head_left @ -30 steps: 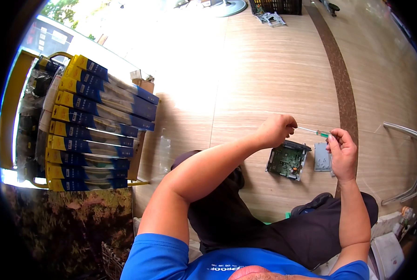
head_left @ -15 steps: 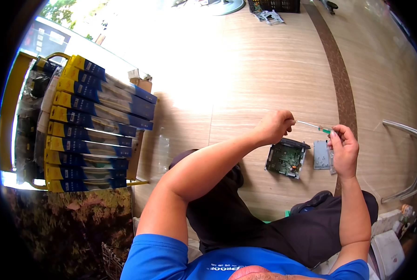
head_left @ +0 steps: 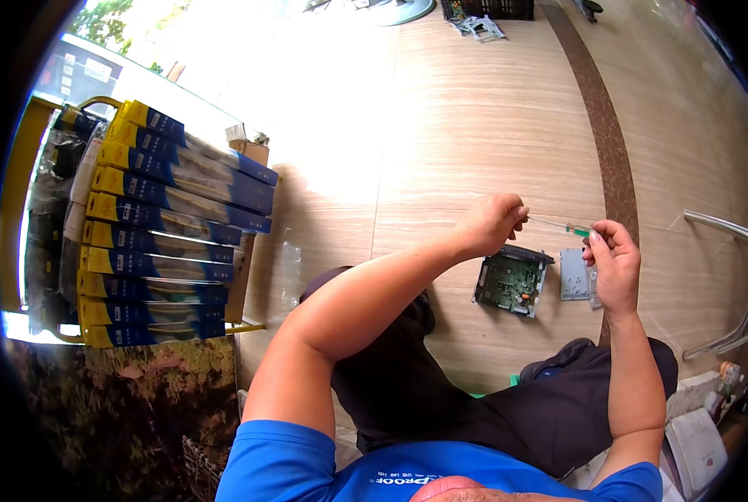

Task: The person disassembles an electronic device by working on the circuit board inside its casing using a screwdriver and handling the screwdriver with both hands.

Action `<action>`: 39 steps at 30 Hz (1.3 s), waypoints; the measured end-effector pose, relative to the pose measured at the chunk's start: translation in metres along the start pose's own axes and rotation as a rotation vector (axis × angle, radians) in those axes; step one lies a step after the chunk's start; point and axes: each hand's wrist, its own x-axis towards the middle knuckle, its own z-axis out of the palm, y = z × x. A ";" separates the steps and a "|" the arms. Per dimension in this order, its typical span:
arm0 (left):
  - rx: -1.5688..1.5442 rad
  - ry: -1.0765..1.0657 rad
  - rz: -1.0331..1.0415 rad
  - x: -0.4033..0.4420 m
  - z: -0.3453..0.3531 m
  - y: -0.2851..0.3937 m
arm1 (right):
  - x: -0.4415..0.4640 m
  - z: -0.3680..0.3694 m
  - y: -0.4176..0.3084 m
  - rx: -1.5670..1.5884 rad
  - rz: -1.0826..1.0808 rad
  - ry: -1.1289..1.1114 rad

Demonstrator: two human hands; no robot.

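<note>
Floor: a pale beige, wood-grained floor is filling most of the view, a brown speckled band running through its right part.
Rack: a yellow metal-framed rack is standing at the floor's left edge, bearing long blue-and-yellow packages.
Person: legs in dark trousers are folding at the near edge.
Crate: a black plastic crate is sitting toward the far edge.
Hands: the left hand is closing its fingertips at the shaft's end; the right hand is gripping the handle between thumb and fingers.
Unit: a square, metal-sided unit with a green circuit board is lying right of the floor's centre, nearer the near edge, below the hands.
Plate: a flat grey metal plate is resting just right of it.
Tool: a slim screwdriver with a green handle is spanning the hands above the floor, tilting slightly; fingers are hiding its tip.
</note>
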 end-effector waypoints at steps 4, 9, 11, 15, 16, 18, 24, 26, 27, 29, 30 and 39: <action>0.019 -0.024 0.006 -0.002 -0.002 0.005 | 0.001 -0.001 0.003 0.015 -0.003 0.001; 0.026 -0.072 0.034 -0.003 -0.003 0.005 | 0.001 0.000 0.002 -0.015 0.003 -0.016; 0.022 -0.077 0.037 -0.003 -0.003 0.005 | 0.001 0.000 0.002 -0.013 0.004 -0.013; -0.021 -0.077 0.022 -0.005 -0.003 0.007 | 0.003 -0.002 0.003 -0.013 0.009 -0.009; -0.021 -0.077 0.022 -0.005 -0.002 0.007 | 0.003 -0.002 0.003 -0.013 0.009 -0.008; -0.101 -0.092 0.010 -0.003 -0.002 0.005 | 0.003 -0.002 0.002 -0.019 0.014 -0.005; -0.131 -0.126 -0.023 -0.002 -0.003 0.003 | 0.003 -0.004 0.004 0.011 0.022 -0.025; -0.152 -0.130 -0.026 -0.002 -0.004 0.003 | 0.003 -0.003 0.004 0.018 0.021 -0.022; -0.173 -0.133 -0.030 -0.002 -0.004 0.002 | 0.003 -0.003 0.004 0.024 0.019 -0.020; -0.214 -0.131 -0.030 -0.001 -0.003 0.001 | 0.003 -0.004 0.007 0.029 0.017 -0.021; -0.254 -0.129 -0.030 0.000 -0.002 0.000 | 0.003 -0.004 0.008 0.034 0.014 -0.023; -0.409 -0.024 -0.020 0.002 -0.003 0.008 | -0.003 0.005 -0.001 -0.086 0.022 -0.009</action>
